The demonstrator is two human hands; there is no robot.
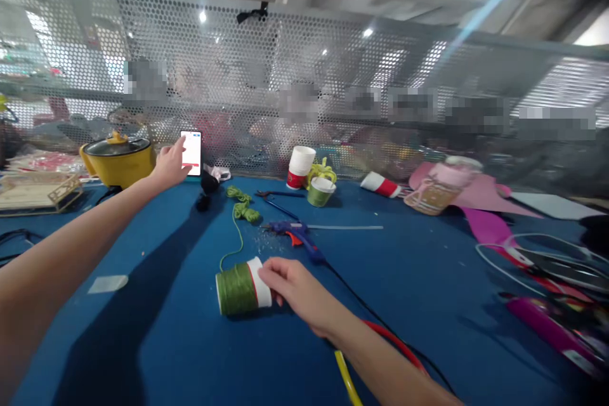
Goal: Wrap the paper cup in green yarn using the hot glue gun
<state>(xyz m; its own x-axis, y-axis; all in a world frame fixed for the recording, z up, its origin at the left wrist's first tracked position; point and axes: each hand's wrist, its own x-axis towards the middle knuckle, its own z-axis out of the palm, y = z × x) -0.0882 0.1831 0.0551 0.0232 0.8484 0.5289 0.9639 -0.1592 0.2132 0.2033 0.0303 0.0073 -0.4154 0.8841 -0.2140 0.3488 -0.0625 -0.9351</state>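
Note:
A paper cup (243,288) lies on its side on the blue table, its body wound with green yarn and its rim end white with a red band. My right hand (290,282) pinches the rim of this cup, thumb on the outside. From the cup a strand of green yarn (242,238) runs back to a loose green bundle (246,211). My left hand (170,162) is stretched forward to an upright phone (192,155) with a lit screen. Its index finger and thumb are apart at the screen, and it holds nothing.
A blue glue gun (299,235) with a clear stick and pliers (280,196) lie beyond the cup. Stacked cups (301,165), a green-wrapped cup (321,191) and a yellow pot (118,158) stand farther back. Ribbons and a purple tool (547,330) crowd the right. A perforated screen (261,76) closes the back.

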